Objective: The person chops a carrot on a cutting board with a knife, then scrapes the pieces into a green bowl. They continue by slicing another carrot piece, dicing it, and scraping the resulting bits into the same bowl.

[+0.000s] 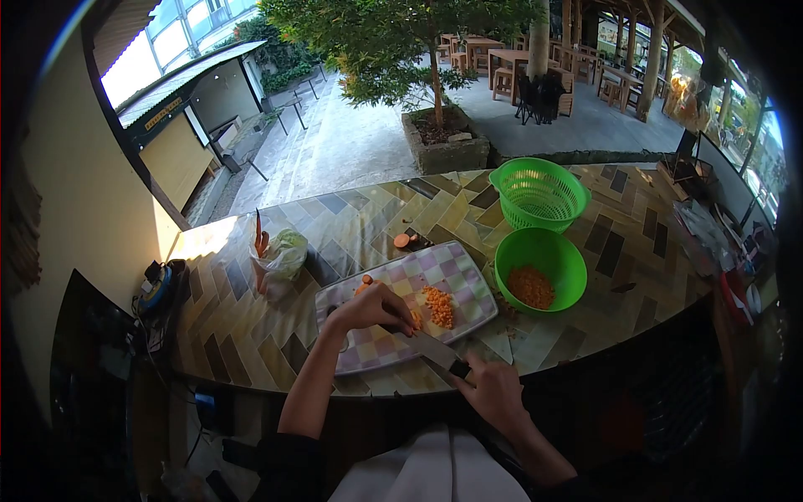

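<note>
My right hand (pixel 495 391) sits nearest me, fingers clamped round the dark handle of a knife (pixel 435 350) whose flat blade lies on the checkered cutting board (pixel 468 289). My left hand (pixel 372 308) pins a carrot piece (pixel 416 319) there, fingers curled together, beside diced carrot (pixel 439 306). Right of the board: a smooth green bowl (pixel 569 255) and a green mesh colander (pixel 539 194). No writing is readable.
</note>
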Tool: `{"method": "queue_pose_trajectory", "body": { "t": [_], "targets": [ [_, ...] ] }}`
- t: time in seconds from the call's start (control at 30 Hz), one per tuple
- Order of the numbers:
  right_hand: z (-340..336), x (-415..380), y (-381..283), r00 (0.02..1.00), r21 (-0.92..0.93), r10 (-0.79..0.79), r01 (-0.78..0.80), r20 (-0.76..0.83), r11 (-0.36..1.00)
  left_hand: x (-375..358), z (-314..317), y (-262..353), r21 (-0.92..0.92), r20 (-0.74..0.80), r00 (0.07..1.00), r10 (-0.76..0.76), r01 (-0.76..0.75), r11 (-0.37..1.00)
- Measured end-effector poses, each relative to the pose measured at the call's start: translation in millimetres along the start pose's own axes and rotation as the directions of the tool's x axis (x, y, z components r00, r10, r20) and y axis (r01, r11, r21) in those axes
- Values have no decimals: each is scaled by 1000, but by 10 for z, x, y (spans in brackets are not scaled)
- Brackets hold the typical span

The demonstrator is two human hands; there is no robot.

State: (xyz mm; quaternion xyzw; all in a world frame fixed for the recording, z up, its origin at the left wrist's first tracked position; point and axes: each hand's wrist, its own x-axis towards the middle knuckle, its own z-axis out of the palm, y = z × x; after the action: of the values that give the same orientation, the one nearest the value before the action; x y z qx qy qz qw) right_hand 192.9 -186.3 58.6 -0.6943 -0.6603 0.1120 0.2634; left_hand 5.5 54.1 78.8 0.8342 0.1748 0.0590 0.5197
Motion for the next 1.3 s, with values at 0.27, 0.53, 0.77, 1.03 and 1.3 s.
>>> {"method": "queue_pose_trajectory", "body": {
  "t": [0.27, 0.53, 0.77, 1.03, 1.3],
  "targets": [
    [11, -36, 14, 999, -31, -1, 2, 38, 1000, 99, -6, -13, 23, 160, 986, -41, 38, 999],
    [-75, -98, 127, 994, 136, 71, -82, 85, 987, 108, -100, -126, 35, -117, 993, 9, -5, 999],
    [-229, -285, 491, 925, 478, 352, -375, 140, 794, -5, 40, -284, 34, -380, 925, -17, 33, 999],
    [-365, -257, 489, 886, 583, 443, -434, 137, 687, 89, 241, -566, 250, -230, 940, 252, -193, 949],
    [-337, -278, 459, 893, 580, 421, -431, 162, 691, 72, 165, -529, 261, -196, 949, 247, -192, 946]
  ]
}}
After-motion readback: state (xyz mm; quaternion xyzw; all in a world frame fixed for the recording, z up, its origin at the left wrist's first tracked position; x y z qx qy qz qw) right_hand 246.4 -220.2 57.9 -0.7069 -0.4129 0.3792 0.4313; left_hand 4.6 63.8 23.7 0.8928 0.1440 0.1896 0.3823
